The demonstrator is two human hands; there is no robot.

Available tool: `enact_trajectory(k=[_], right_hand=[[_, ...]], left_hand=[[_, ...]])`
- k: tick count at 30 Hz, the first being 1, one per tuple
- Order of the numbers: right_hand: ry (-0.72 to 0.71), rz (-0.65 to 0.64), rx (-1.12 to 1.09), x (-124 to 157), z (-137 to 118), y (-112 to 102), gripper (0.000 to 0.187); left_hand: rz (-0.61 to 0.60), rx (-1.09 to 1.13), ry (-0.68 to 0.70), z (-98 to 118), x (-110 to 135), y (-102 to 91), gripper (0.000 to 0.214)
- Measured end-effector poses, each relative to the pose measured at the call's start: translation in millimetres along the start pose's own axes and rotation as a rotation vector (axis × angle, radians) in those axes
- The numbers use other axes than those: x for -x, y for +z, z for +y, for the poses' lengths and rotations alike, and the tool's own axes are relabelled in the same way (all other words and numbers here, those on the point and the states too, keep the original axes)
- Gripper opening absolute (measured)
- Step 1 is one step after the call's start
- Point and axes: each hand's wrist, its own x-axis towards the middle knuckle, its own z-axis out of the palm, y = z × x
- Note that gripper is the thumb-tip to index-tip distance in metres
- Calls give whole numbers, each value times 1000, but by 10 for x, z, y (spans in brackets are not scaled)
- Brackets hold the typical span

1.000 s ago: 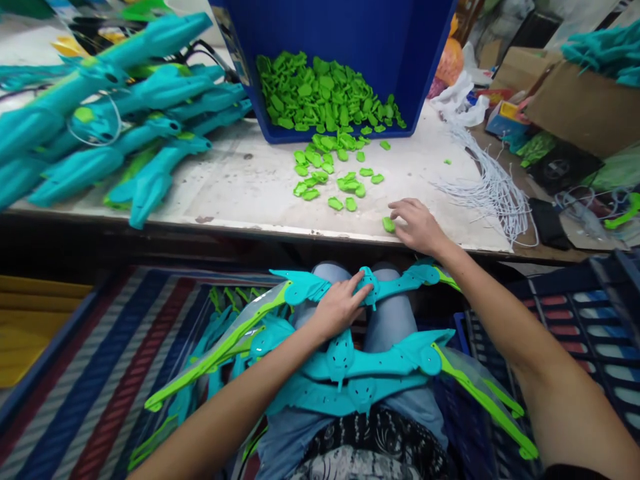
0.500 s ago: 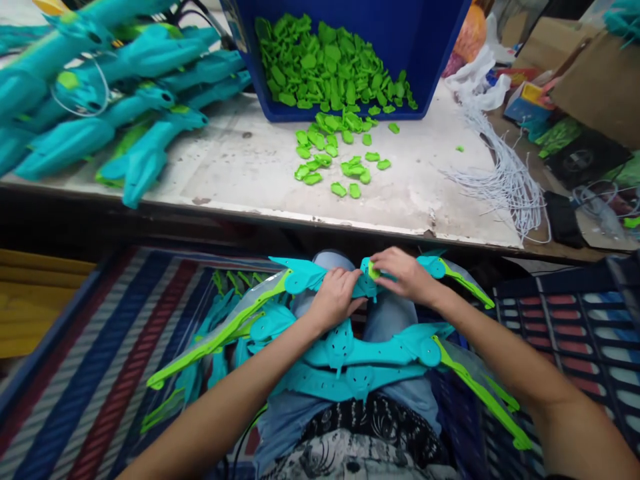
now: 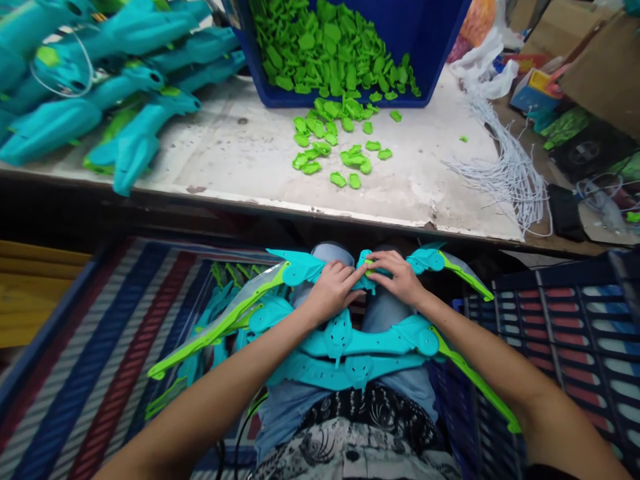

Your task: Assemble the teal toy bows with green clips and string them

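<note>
Across my knees lies a teal toy bow limb part (image 3: 299,272) with lime-green tips. My left hand (image 3: 336,288) is closed round its middle, the index finger reaching to a small green plastic piece (image 3: 369,268). My right hand (image 3: 396,275) pinches that green piece against the bow's centre; how it seats there is partly hidden by the fingers. Nearer to my body, two more teal bow parts (image 3: 370,341) rest on my lap, one behind the other.
A blue bin (image 3: 420,100) lies tipped on the worn white table (image 3: 225,160), with green pieces (image 3: 330,53) spilling out. Teal toy bodies (image 3: 135,133) are piled at left, white cords (image 3: 520,180) at right. Crates (image 3: 565,320) flank my legs.
My left index finger has stretched to the green piece, and my right hand has shifted slightly left, pressing it at the bow's centre. The camera view has tilted down a little.
</note>
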Motion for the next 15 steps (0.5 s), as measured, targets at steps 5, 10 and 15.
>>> enact_trajectory(k=[5,10,15], right_hand=[[425,-231,-236,-266,127,-74,60],[529,-569,-542,-537,274,-186,57],[543,-480,-467,-516,286,-111,54]], left_hand=[[38,-73,17,19,2,27,44],[31,-100,13,51,3,32,43],[71,-136,41,51,23,52,43]])
